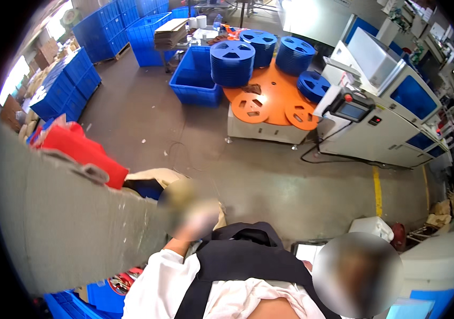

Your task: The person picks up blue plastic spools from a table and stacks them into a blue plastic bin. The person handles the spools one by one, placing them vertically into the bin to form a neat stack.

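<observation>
Smeared by motion, my left hand (200, 220) reaches out past my white sleeve, over the edge of a beige sack (169, 174). A blurred olive-brown patch lies just beyond the fingers; I cannot make out whether it is something held. Dark blue shows inside the sack's mouth. Of my right hand (308, 265), only what looks like a small pinkish sliver shows beside a flat white thing with a dark edge (307, 251); its fingers are hidden. A dark apron (248, 260) covers my front.
A large grey surface (78, 212) fills the left, with a red bag (81, 151) on it. Ahead, an orange turntable (275, 87) bears stacks of blue reels (232, 64), beside a blue bin (195, 93). A white machine (392, 133) stands right, its black cable on the floor.
</observation>
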Action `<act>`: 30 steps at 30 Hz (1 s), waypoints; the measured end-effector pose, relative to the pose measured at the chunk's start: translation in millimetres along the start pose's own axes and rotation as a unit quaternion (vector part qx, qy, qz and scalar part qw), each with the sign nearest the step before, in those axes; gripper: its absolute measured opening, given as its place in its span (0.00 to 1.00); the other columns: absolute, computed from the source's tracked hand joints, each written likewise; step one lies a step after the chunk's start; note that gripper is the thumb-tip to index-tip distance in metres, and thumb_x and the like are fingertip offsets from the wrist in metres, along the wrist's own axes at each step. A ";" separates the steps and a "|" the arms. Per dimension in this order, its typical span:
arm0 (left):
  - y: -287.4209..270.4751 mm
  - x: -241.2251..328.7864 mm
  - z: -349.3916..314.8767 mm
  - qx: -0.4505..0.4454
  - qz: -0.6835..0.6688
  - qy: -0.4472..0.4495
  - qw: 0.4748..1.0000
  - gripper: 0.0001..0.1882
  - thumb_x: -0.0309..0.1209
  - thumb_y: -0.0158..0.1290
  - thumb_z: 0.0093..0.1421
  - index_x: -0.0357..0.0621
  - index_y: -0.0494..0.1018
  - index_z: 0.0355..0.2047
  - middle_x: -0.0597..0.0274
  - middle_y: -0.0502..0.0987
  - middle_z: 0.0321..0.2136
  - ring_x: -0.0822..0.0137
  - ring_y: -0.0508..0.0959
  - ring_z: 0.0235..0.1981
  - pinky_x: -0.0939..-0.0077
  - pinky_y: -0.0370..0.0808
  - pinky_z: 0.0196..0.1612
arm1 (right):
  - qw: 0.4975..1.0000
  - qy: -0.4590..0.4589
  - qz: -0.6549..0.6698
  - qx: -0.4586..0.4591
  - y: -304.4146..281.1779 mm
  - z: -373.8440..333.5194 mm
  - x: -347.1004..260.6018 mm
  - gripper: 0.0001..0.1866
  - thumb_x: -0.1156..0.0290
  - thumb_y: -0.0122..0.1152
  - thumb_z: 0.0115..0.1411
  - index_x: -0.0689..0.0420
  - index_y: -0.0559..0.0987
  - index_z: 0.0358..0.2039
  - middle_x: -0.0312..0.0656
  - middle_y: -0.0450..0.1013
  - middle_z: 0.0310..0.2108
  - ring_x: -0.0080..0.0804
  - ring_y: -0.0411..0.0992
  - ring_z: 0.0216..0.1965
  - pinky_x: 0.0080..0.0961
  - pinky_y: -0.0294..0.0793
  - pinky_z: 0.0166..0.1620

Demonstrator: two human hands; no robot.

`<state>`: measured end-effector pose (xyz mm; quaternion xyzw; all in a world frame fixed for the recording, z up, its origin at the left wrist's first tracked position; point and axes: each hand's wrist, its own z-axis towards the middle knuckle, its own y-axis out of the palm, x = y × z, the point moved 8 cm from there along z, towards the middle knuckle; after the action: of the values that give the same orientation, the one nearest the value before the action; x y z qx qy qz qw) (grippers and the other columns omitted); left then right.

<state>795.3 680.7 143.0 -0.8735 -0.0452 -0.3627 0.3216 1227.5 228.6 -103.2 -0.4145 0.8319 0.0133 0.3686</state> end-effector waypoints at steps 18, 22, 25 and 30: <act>-64.2 -182.1 38.1 0.148 -0.192 -0.410 0.879 0.15 0.38 0.42 0.64 0.45 0.73 0.44 0.52 0.74 0.39 0.53 0.73 0.42 0.61 0.68 0.45 | 0.880 -0.328 -0.335 -0.082 425.3 318.3 -709.6 0.20 0.58 0.61 0.59 0.59 0.77 0.46 0.50 0.78 0.40 0.44 0.76 0.45 0.37 0.74 0.48; -81.4 -213.2 50.7 0.164 -0.234 -0.432 0.855 0.13 0.40 0.43 0.64 0.48 0.73 0.39 0.57 0.71 0.33 0.58 0.71 0.35 0.64 0.67 0.38 | 0.909 -0.328 -0.164 -0.200 594.5 264.9 -793.3 0.18 0.66 0.58 0.61 0.63 0.76 0.48 0.44 0.77 0.36 0.28 0.76 0.36 0.23 0.75 0.40; -113.4 -259.5 76.3 0.159 -0.235 -0.430 0.857 0.12 0.41 0.44 0.63 0.49 0.72 0.36 0.60 0.69 0.28 0.62 0.69 0.30 0.66 0.65 0.33 | 0.879 -0.328 -0.209 -0.274 681.8 226.1 -795.4 0.17 0.66 0.60 0.60 0.60 0.76 0.47 0.43 0.78 0.36 0.29 0.76 0.36 0.24 0.75 0.41; -214.1 -369.9 87.5 0.250 -0.393 -0.464 0.754 0.12 0.44 0.45 0.62 0.52 0.72 0.30 0.66 0.66 0.20 0.68 0.67 0.21 0.70 0.63 0.25 | 0.806 -0.302 -0.410 -0.302 741.0 192.2 -724.7 0.18 0.61 0.66 0.54 0.56 0.80 0.43 0.44 0.79 0.39 0.38 0.77 0.43 0.33 0.75 0.48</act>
<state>510.3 958.7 -35.2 -0.7287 -0.6168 0.0164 0.2970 1103.7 1270.4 -0.7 -0.7825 0.3854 0.2354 0.4286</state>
